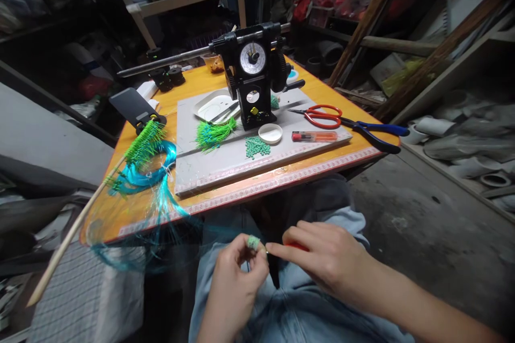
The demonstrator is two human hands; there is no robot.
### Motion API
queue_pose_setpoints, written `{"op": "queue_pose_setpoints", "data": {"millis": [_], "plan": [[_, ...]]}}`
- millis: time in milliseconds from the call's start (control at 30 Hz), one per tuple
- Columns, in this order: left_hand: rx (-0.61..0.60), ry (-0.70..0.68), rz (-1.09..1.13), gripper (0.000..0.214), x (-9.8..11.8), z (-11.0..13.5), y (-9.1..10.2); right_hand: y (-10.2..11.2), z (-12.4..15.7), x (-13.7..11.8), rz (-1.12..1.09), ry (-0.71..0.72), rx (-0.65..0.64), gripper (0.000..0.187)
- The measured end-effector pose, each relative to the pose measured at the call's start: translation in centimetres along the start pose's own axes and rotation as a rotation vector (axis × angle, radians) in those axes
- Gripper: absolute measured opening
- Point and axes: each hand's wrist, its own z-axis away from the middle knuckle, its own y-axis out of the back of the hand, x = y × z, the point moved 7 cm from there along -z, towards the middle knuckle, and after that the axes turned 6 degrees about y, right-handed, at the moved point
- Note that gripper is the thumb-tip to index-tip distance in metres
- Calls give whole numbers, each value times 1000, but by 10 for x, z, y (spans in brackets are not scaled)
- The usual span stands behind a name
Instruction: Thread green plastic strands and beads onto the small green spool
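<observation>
Above my lap, my left hand is closed in a pinch, with green tape round its index finger. What lies between its fingertips is too small to make out. My right hand is closed round a red object, mostly hidden by the fingers, with its index finger stretched toward the left fingertips. Fine blue strands run from a coil at the table's left corner toward my left hand. Small green beads lie in a pile on a grey board, beside a white round dish.
A black machine with a dial stands on the board. Near it are a green bristly bundle, a white tray, red-handled scissors, blue-and-black pliers and an orange tube. A wooden stick overhangs the left edge.
</observation>
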Motion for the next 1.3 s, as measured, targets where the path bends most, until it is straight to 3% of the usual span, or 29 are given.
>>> {"op": "queue_pose_setpoints", "data": {"millis": [133, 200, 267, 333, 433, 600, 833, 967, 1167, 1300], "plan": [[329, -169, -152, 14, 7, 3, 8, -10, -6, -5, 12, -154, 60, 36], [489, -271, -155, 12, 13, 9, 11, -15, -8, -7, -165, -255, 128, 35], [550, -294, -50, 11, 13, 13, 12, -18, -9, -10, -373, -338, 214, 33], [496, -223, 117, 11, 6, 12, 10, -20, -8, -11, -512, -389, 291, 29], [315, -73, 302, 13, -4, 7, 5, -22, -5, -10, -605, -418, 341, 25], [113, 42, 373, 20, -5, 6, 4, -20, -1, -4, -625, -381, 307, 22], [-17, 97, 457, 22, -5, 7, 1, -13, -4, -2, -596, -210, 232, 20], [-29, 86, 447, 21, -5, 7, 1, -15, 0, -2, -614, -216, 191, 21], [84, 44, 379, 13, -9, 12, 6, -20, 9, 4, -722, -449, 225, 16], [157, 33, 408, 13, -12, 15, 6, -13, 5, -2, -556, -334, 222, 26]]}}
